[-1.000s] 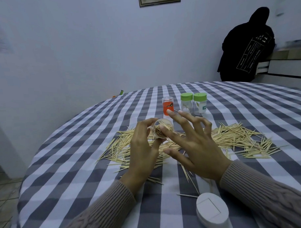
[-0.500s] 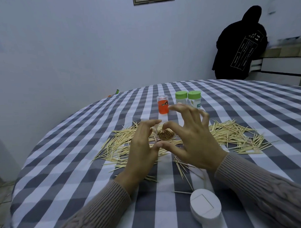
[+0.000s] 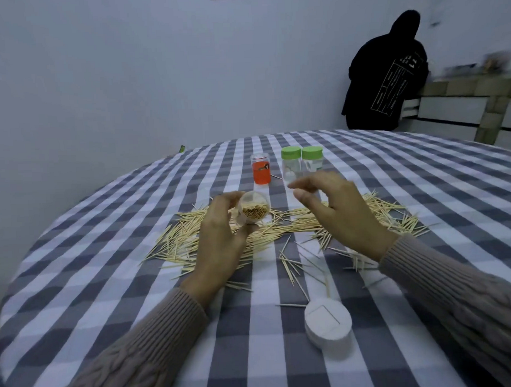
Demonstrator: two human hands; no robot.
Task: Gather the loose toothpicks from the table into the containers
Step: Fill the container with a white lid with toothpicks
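A person sits at a round checked counter [image 3: 422, 187]. The left hand [image 3: 221, 238] grips a small clear jar [image 3: 253, 212], tilted with its open mouth toward the viewer and already partly filled with toothpicks. The right hand [image 3: 336, 210] hovers just beside it, fingers loosely curled, holding nothing visible. Loose toothpicks [image 3: 293, 224] lie scattered in a wide band beneath both hands. An orange jar [image 3: 261, 173] and two green-lidded jars [image 3: 301, 162] stand behind; a white lid [image 3: 328, 322] lies nearer. Probably best: pinch a small aligned bundle, keep the jar tilted, and slide the tips in together.
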